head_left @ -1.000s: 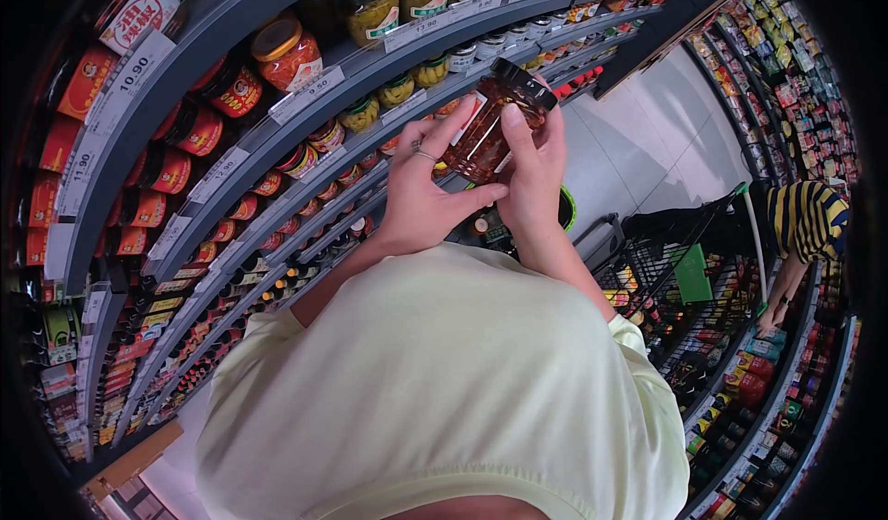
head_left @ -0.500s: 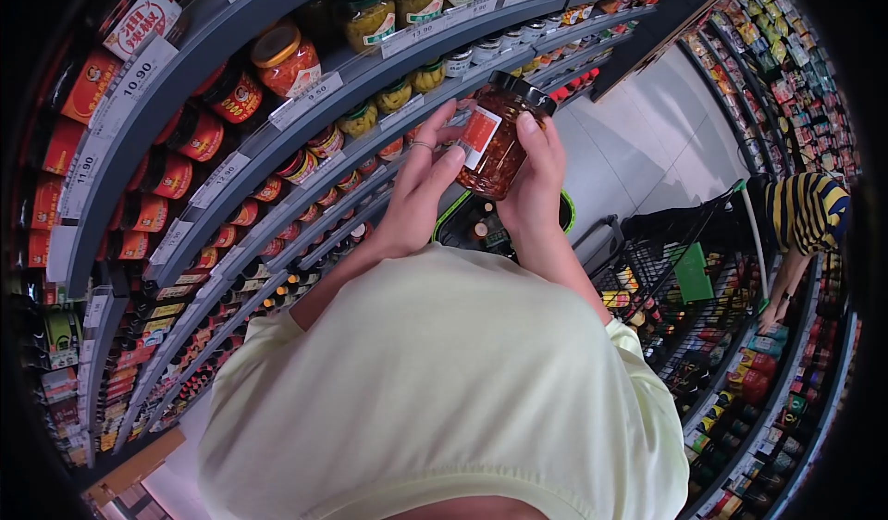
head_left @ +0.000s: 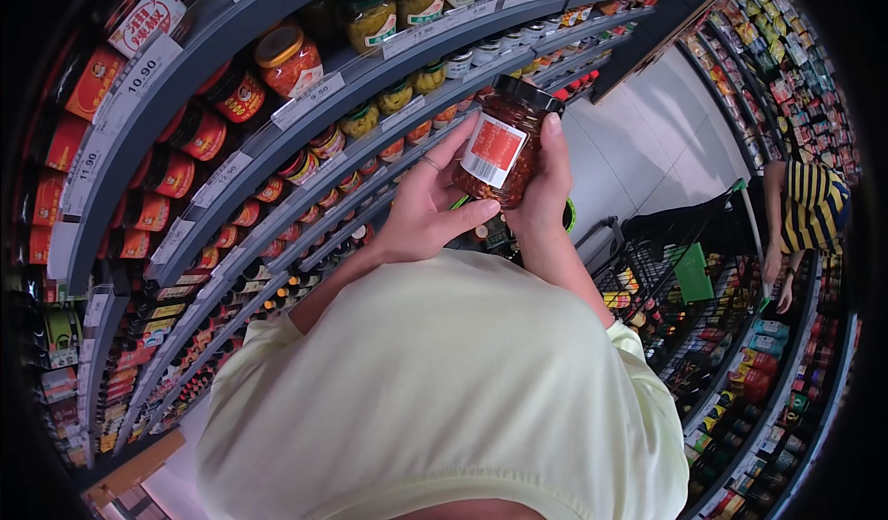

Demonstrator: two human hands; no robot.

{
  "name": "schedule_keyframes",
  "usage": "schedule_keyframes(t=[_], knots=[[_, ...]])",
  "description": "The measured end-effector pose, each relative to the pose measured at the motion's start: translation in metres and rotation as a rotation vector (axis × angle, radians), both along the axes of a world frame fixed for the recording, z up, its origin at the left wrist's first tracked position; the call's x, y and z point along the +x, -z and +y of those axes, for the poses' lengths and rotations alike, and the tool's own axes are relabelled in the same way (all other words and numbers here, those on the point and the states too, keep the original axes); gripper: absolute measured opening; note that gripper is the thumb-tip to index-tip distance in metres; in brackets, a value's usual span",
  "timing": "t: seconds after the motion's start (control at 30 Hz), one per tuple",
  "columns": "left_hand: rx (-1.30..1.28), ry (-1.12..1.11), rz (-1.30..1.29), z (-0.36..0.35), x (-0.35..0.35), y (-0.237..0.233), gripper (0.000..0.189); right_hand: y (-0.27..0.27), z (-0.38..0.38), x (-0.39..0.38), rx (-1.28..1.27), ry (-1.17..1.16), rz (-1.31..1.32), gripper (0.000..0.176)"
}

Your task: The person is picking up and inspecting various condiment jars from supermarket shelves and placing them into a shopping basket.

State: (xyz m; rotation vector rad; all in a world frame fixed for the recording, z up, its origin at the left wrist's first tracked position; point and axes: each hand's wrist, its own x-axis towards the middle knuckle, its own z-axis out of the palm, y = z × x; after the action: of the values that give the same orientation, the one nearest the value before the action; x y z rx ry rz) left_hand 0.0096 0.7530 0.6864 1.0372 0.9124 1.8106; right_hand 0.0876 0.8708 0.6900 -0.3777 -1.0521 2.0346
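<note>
Red-brown jar: the jar is up in the air in both hands, leaning a bit, out past the front edge of the shelf.
Label: red-and-white sticker with a barcode, facing up at the wearer; fine print's too small to read.
Lid: black lid, sitting on top.
Left hand: this hand curls around the jar's left side, ring on one finger, thumb reaching across by the base.
Right hand: this one grips the right side, thumb up near the lid; can't tell how the hidden fingers sit.
Shelf edge: price tags along it, orange-lidded jar just behind the 9.50 one.
Cart side: someone in a striped top beside the black cart.
</note>
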Motion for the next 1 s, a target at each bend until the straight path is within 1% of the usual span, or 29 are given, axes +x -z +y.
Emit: schedule_keyframes(t=[0.1,0.13,0.17,0.2,0.23,0.27,0.33,0.37,0.43,0.47,0.53,0.7,0.77,0.97,1.0], knots=[[0.036,-0.065,0.039,0.002,0.001,0.002,0.086,0.0,0.002,0.002,0.021,-0.057,-0.033,0.056],[0.052,-0.107,0.065,0.002,0.001,0.002,0.086,-0.009,-0.002,0.001,0.062,-0.006,-0.032,0.056],[0.051,-0.101,0.067,0.002,0.001,0.002,0.086,-0.015,-0.006,0.0,0.103,0.046,-0.031,0.057],[0.028,-0.137,0.111,0.002,0.0,0.003,0.086,-0.018,-0.008,0.001,0.101,0.052,-0.03,0.057],[0.005,-0.172,0.154,0.002,0.0,0.003,0.086,-0.021,-0.009,0.002,0.052,0.052,0.014,0.053],[0.001,-0.162,0.155,0.003,0.001,0.003,0.086,-0.021,-0.01,0.003,0.0,0.056,0.058,0.049],[-0.014,-0.255,0.202,0.004,0.001,0.003,0.088,-0.019,-0.008,0.003,0.004,0.025,0.075,0.049],[-0.019,-0.248,0.202,0.005,0.001,0.004,0.088,-0.018,-0.007,0.003,0.005,-0.003,0.092,0.049],[-0.029,-0.35,0.327,0.007,0.0,0.007,0.089,-0.016,-0.006,0.002,-0.018,-0.018,0.096,0.049],[-0.034,-0.346,0.325,0.007,-0.001,0.009,0.089,-0.015,-0.006,0.002,-0.042,-0.032,0.099,0.049],[-0.056,-0.435,0.496,0.008,-0.004,0.01,0.089,-0.013,-0.005,0.001,-0.05,-0.038,0.096,0.049],[-0.056,-0.473,0.534,0.008,-0.005,0.011,0.088,-0.01,-0.004,-0.002,-0.053,-0.049,0.092,0.05],[-0.053,-0.48,0.55,0.009,-0.006,0.011,0.088,-0.008,-0.004,-0.003,0.005,-0.041,0.031,0.052],[-0.019,-0.525,0.602,0.009,-0.006,0.007,0.088,-0.009,-0.006,-0.006,-0.016,-0.047,0.032,0.053],[-0.026,-0.539,0.658,0.008,-0.007,0.005,0.088,-0.008,-0.006,-0.006,-0.016,-0.048,0.032,0.053]])
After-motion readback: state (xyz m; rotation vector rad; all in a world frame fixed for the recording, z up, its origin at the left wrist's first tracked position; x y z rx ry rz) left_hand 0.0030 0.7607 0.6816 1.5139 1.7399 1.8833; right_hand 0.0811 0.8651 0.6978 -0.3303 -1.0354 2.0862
